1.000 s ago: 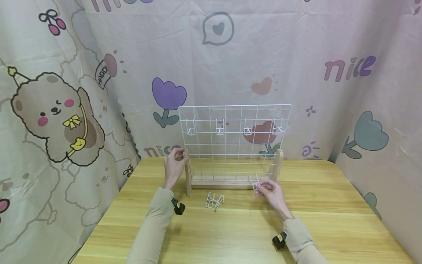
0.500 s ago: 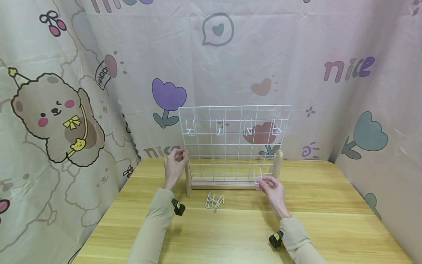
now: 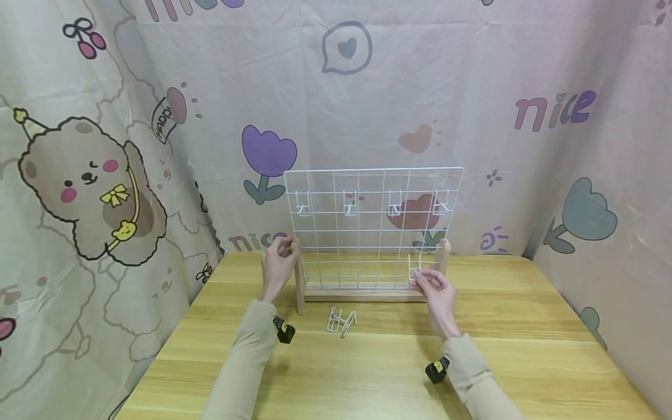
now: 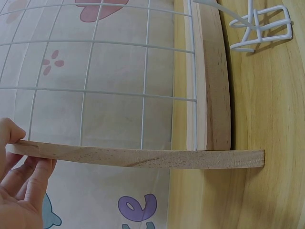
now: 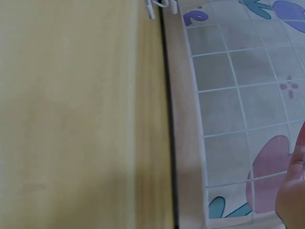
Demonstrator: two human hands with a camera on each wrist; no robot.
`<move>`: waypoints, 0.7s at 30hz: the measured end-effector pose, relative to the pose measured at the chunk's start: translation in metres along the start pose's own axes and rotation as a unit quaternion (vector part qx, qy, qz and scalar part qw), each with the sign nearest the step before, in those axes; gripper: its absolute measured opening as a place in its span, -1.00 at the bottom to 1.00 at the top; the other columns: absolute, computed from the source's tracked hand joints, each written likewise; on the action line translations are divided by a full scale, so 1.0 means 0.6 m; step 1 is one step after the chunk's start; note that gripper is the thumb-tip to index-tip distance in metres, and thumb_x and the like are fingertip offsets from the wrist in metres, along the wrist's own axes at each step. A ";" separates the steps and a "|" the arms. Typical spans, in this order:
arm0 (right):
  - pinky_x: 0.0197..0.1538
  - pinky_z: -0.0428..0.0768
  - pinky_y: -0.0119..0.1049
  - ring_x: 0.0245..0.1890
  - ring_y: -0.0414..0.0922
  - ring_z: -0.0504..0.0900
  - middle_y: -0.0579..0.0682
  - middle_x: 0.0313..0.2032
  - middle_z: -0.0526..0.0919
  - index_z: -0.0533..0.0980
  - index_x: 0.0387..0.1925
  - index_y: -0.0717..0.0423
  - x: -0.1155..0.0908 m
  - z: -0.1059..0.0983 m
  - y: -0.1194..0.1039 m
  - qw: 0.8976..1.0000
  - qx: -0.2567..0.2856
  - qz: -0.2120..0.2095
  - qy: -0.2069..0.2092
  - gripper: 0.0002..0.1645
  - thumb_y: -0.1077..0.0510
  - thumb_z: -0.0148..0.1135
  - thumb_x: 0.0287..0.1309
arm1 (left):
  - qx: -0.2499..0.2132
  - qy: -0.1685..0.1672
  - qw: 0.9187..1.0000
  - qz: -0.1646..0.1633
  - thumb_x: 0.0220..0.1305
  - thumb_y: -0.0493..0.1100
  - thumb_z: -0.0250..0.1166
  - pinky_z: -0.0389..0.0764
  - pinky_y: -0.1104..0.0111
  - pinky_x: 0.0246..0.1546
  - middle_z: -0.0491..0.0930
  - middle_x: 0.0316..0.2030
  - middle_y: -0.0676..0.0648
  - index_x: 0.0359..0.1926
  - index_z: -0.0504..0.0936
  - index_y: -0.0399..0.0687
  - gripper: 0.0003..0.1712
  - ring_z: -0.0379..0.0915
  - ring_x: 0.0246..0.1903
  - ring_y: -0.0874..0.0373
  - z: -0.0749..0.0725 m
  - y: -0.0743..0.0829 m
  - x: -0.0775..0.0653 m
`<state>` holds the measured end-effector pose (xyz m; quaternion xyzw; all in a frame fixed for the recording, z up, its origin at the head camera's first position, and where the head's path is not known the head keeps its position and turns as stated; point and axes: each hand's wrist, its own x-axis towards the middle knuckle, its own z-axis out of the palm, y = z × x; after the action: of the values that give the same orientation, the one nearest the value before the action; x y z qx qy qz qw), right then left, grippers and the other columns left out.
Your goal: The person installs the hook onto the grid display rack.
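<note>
A white wire grid panel (image 3: 374, 169) stands upright in a wooden stand (image 3: 362, 296). My left hand (image 3: 278, 268) grips the upper end of the stand's left post; the left wrist view shows the thumb and fingers on opposite sides of that post (image 4: 143, 157). Pinched in my right hand (image 3: 440, 294) is a white wire hook (image 3: 410, 267), its prongs pointing up, before the lower right of the grid. Whether it touches the grid I cannot tell. In the right wrist view, only part of the right hand (image 5: 291, 193) shows at the edge, and the held hook is hidden.
Several white hooks (image 3: 350, 207) hang in a row on the grid's upper part. Loose hooks (image 3: 346, 324) lie on the wooden table (image 3: 367, 379) in front of the stand. Behind the table hangs a printed curtain (image 3: 210, 58).
My right hand has raised the hook from near the base bar, slightly rightward, to the grid's lower right squares. My left hand has stayed on the post.
</note>
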<state>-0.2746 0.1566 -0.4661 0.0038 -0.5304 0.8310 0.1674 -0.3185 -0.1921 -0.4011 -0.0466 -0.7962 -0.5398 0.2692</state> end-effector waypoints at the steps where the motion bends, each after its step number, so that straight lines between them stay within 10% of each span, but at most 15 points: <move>1: -0.21 0.80 -0.38 -0.46 -0.24 0.75 -0.10 -0.41 0.79 0.56 -0.23 0.19 0.002 0.002 -0.003 1.000 0.004 0.001 0.003 -0.90 0.36 0.30 0.23 | 0.000 0.000 1.000 0.000 0.28 -0.30 0.31 0.72 0.07 0.08 0.68 0.03 -0.37 0.04 0.62 -0.33 -0.68 0.69 0.03 -0.24 0.000 0.000 0.000; 21: -0.24 0.81 -0.34 -0.46 -0.19 0.77 0.00 -0.35 0.81 0.55 -0.17 0.34 0.037 0.039 -0.053 0.996 0.062 -0.056 0.007 -0.84 0.40 0.30 0.20 | -0.004 0.005 1.000 0.002 0.28 -0.30 0.31 0.73 0.11 0.06 0.70 0.02 -0.35 0.02 0.62 -0.33 -0.70 0.70 0.02 -0.22 0.001 -0.001 0.000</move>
<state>-0.2903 0.1542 -0.4238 0.0382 -0.4753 0.8518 0.2172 -0.3189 -0.1918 -0.4020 -0.0467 -0.7927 -0.5427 0.2738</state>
